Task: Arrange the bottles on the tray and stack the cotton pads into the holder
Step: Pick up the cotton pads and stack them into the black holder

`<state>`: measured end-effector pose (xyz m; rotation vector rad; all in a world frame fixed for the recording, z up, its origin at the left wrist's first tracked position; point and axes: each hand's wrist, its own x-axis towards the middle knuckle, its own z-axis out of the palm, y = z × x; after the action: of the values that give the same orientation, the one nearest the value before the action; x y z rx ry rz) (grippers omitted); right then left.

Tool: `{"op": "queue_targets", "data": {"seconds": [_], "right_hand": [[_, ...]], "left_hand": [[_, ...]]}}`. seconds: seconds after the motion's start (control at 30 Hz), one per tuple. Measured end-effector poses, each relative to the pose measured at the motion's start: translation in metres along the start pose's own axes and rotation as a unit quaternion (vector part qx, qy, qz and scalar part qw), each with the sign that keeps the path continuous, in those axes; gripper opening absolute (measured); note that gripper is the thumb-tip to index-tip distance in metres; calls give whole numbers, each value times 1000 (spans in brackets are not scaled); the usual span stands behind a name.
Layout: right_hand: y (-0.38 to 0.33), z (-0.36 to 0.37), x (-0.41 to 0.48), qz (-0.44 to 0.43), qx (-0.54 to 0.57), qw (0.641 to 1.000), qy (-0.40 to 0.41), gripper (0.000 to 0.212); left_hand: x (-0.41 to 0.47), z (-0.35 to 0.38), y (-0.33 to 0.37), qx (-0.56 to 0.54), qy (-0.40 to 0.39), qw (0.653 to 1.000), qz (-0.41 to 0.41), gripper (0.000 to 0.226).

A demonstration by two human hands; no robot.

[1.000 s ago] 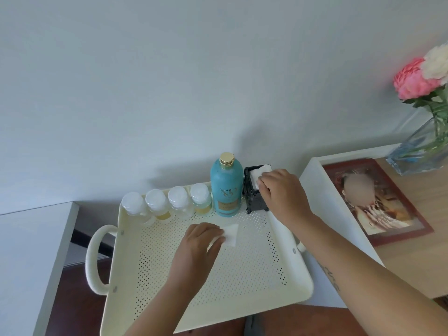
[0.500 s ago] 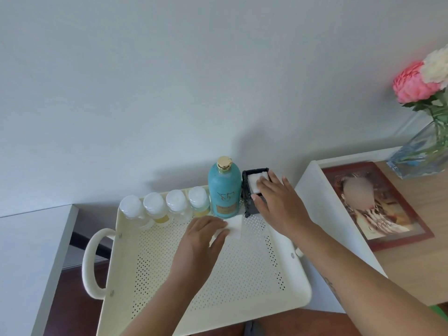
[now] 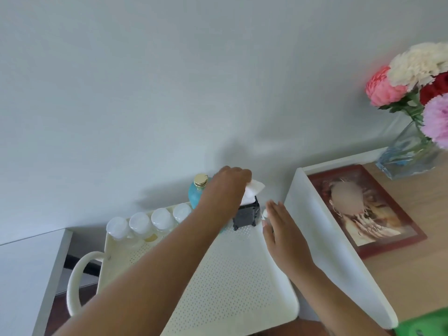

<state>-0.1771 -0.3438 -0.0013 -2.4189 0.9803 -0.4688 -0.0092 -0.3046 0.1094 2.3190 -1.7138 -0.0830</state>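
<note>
A cream perforated tray (image 3: 242, 282) holds a row of several small clear bottles (image 3: 150, 224) with white caps along its far edge. A teal bottle with a gold cap (image 3: 196, 190) stands beside them, partly behind my left hand. Right of it is the black cotton pad holder (image 3: 246, 214). My left hand (image 3: 225, 190) reaches over the holder, shut on a white cotton pad (image 3: 252, 191) at the holder's top. To the right of the holder, my right hand (image 3: 281, 229) hovers with fingers spread and holds nothing.
A white shelf edge (image 3: 334, 251) borders the tray on the right, with a red-framed picture (image 3: 363, 209) lying on wood. A glass vase of flowers (image 3: 412, 151) stands at the far right. A white surface (image 3: 21, 275) lies to the left, the wall behind.
My left hand has lifted the cotton pad off the tray floor and carried it up to the holder. My right hand has left the holder and drawn back to its right side.
</note>
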Motion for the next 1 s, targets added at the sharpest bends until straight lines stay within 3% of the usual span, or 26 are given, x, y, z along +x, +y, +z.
{"op": "queue_targets", "data": {"seconds": [0.07,0.17,0.37,0.53,0.63,1.0], "right_hand": [[3,0,1,-8,8,1000,-1,49],[3,0,1,-14,19,1000,3,48],[4,-2,1,-30,28,999,13,46],[6,0,1,-30,41,998,33,44],[7,2,1,-40,37,998,41,43],[8,6,1,-27,46,997,48,42]], "left_hand": [[20,-9,-5,26,-82,996,23,26],[40,-11,-6,53,-165,985,-11,25],[33,12,-2,98,-190,976,-32,30],[2,38,4,83,-95,992,8,31],[-18,58,3,102,-90,990,40,36],[-26,57,7,36,46,998,13,61]]}}
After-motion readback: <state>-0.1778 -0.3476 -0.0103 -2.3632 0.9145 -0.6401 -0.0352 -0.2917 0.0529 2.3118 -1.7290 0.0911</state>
